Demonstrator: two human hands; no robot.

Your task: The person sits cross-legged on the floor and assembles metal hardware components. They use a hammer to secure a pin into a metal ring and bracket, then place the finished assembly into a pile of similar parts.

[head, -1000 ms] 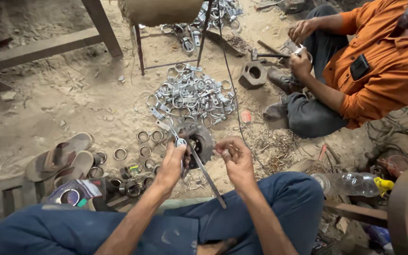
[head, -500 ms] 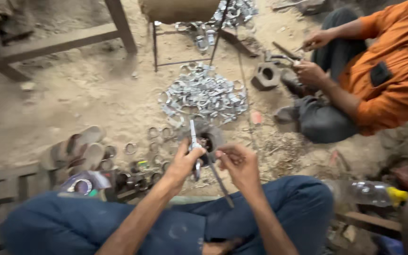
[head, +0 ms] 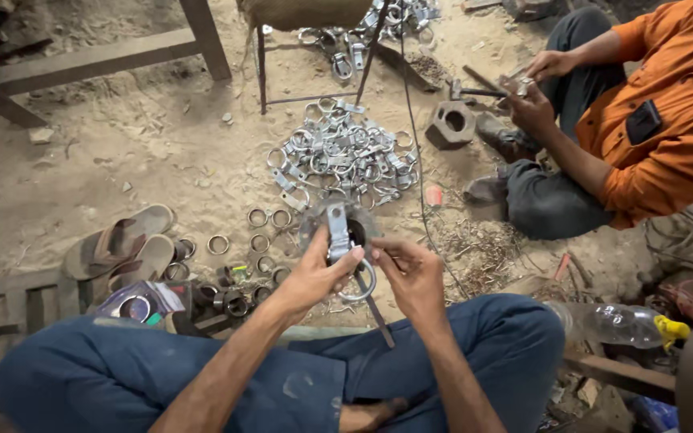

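Metal pipe clamp (head: 340,240), held above the sandy floor (head: 122,176) before the seated person's knees. Left hand (head: 314,277) closed around the clamp's strap, thumb on top; right hand (head: 412,273) with fingers curled, pinching its ring end. A pile of clamps (head: 338,156) lies just beyond, loose rings (head: 258,232) and sandals (head: 118,248) to the left. A co-worker in an orange shirt (head: 667,120) sits at right.

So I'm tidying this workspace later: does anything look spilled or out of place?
Yes. Metal clamps lie in a loose heap on the sandy ground, single rings are scattered beside the sandals, and a plastic bottle lies on its side at right.
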